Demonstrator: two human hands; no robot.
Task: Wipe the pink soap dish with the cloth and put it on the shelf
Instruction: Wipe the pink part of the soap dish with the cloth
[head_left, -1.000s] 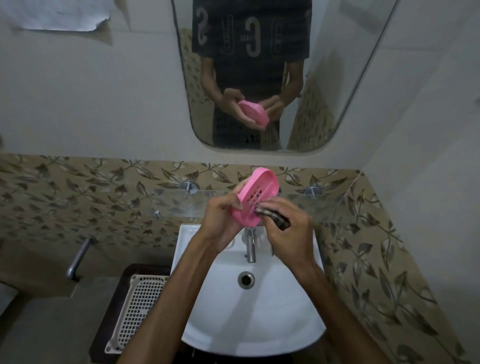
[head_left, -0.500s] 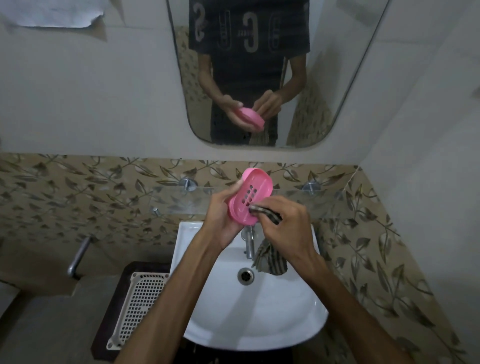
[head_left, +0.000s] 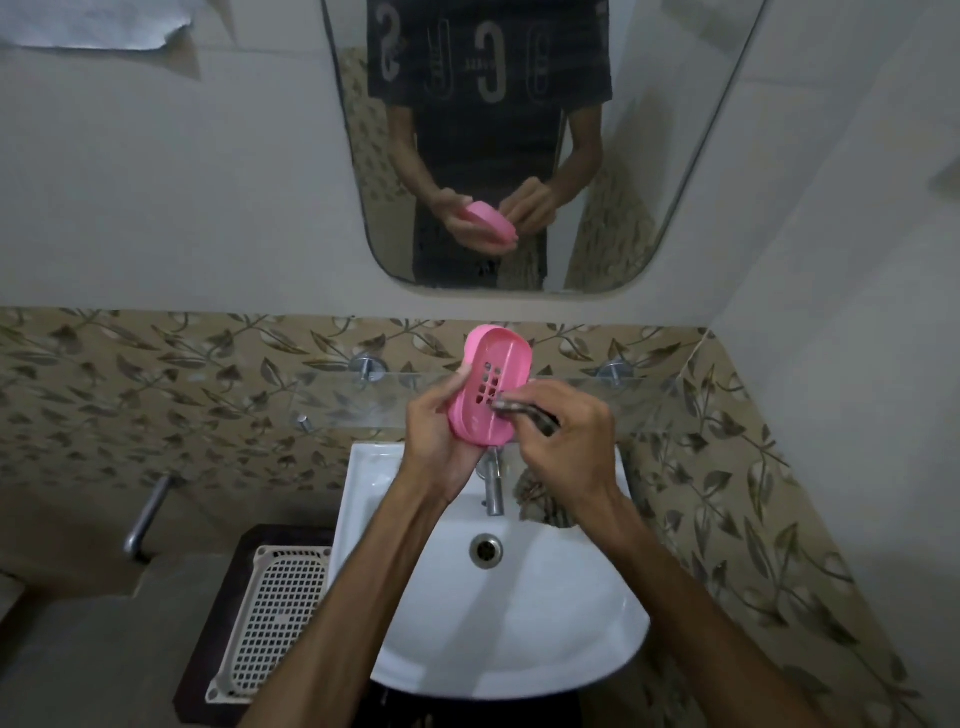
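Two hands over sink (head_left: 519, 623) | tap (head_left: 493, 488) beneath soap dish (head_left: 488, 389) | basket (head_left: 280, 613) left

The right hand (head_left: 563, 441) covers most of the cloth (head_left: 540, 501); only a dark strip at its fingers (head_left: 524, 410) and a bunched part below the wrist show. The left hand (head_left: 441, 441) hides the soap dish (head_left: 485, 384) lower left edge. The dish and hands hide the top of the tap (head_left: 493, 488). The glass shelf (head_left: 337, 400) is transparent, with faint edges. The frame cuts both forearms at the bottom.
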